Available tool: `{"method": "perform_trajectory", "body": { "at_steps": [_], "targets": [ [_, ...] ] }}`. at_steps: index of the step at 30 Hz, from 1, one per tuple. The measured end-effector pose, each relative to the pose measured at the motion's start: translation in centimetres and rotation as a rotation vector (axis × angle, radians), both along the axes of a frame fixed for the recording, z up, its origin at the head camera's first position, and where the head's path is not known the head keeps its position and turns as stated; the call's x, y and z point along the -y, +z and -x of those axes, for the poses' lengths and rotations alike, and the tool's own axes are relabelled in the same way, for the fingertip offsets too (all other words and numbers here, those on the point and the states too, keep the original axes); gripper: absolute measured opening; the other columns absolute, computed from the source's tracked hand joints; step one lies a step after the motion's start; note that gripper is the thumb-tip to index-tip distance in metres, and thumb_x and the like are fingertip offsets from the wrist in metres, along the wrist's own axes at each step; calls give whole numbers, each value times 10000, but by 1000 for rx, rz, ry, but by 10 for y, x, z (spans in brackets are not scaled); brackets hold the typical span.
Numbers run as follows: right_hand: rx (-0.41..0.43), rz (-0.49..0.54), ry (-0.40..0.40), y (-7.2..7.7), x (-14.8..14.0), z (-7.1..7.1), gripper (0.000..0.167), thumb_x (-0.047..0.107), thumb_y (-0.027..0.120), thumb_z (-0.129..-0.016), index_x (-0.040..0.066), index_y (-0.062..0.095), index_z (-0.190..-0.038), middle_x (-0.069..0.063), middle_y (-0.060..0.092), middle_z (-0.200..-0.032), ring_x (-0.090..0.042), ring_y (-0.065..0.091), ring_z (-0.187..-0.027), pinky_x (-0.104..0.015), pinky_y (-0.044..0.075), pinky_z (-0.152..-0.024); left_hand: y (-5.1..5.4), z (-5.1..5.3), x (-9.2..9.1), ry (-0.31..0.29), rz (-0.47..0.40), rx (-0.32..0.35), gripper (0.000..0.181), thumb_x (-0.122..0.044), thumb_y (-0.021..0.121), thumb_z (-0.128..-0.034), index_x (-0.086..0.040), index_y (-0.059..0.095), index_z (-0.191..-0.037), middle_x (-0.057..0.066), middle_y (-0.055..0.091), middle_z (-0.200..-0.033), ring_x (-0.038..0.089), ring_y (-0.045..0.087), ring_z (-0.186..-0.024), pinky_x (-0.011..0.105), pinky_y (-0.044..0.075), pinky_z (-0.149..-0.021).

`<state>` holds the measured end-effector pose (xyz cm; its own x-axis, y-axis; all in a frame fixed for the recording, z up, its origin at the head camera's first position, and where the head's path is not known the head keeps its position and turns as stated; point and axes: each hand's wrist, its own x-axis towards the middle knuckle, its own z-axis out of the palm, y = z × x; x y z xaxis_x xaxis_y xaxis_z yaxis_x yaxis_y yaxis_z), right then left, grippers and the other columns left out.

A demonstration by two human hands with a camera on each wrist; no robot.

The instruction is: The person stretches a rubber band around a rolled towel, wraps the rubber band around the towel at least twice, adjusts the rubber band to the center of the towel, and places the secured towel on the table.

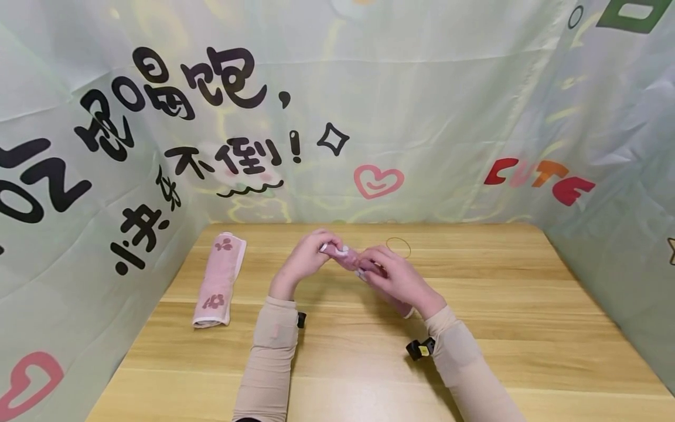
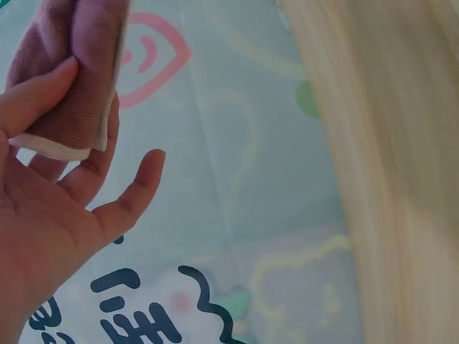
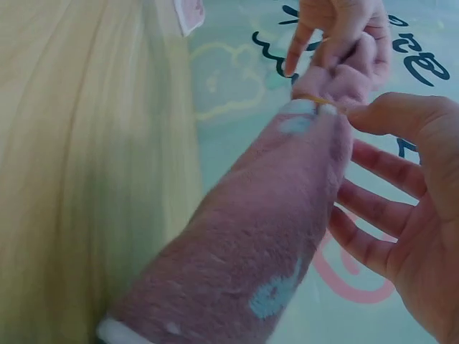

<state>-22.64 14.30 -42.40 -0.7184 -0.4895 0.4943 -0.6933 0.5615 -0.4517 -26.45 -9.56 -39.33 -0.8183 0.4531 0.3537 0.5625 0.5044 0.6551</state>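
Observation:
A folded pink towel with pale trim and light flower marks is held up off the table between both hands. My left hand pinches its far end between thumb and fingers; in the left wrist view, the little finger of that hand stands free. My right hand is at the towel's middle. In the right wrist view, a thin orange rubber band crosses the gathered towel, and the right thumb pinches at it. The other right fingers lie behind the cloth. The near end hangs toward the table.
Another folded pink towel with darker flower marks lies on the wooden table at the left. A loose rubber band lies behind my right hand. A printed cloth walls the table at the back and sides.

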Motion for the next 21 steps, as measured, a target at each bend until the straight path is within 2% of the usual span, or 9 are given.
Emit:
{"method": "perform_trajectory", "body": {
  "at_steps": [4, 9, 13, 16, 21],
  "targets": [
    [52, 37, -25, 1, -2, 1, 203, 126, 628, -944, 180, 632, -1140, -3, 654, -1109, -177, 636, -1017, -412, 555, -854, -1, 0, -2, -24, -10, -3, 140, 37, 683, -840, -100, 685, -867, 92, 664, -1045, 242, 622, -1012, 374, 522, -928],
    [17, 29, -69, 1, -2, 3, 147, 113, 573, -974, 165, 636, -1096, -2, 660, -1039, -154, 628, -947, -370, 550, -816, 0, -2, -5, -88, -38, 12, 147, 72, 680, -823, -73, 681, -847, 99, 650, -1071, 244, 611, -1037, 334, 532, -922],
    [5, 51, -51, 1, -3, 3, 114, 109, 599, -959, 160, 650, -1048, 3, 668, -1032, -164, 631, -965, -379, 544, -837, 0, -3, -7, -108, -59, 10, 159, 84, 680, -820, -69, 690, -861, 96, 648, -1074, 242, 609, -1044, 323, 532, -926],
    [52, 73, -34, 2, -2, 3, 132, 127, 624, -947, 144, 653, -1075, -16, 677, -1052, -180, 642, -973, -394, 554, -839, 0, -4, -8, -108, -68, -26, 169, 84, 687, -814, -74, 692, -876, 89, 656, -1073, 236, 613, -1048, 319, 530, -932],
    [179, 30, -73, 0, 0, 3, 355, 204, 665, -926, 118, 563, -1256, -91, 682, -1127, -220, 659, -992, -405, 541, -838, 1, -4, -12, -93, -58, -98, 186, 69, 687, -829, -94, 696, -918, 70, 660, -1091, 222, 613, -1062, 327, 529, -933]
  ]
}}
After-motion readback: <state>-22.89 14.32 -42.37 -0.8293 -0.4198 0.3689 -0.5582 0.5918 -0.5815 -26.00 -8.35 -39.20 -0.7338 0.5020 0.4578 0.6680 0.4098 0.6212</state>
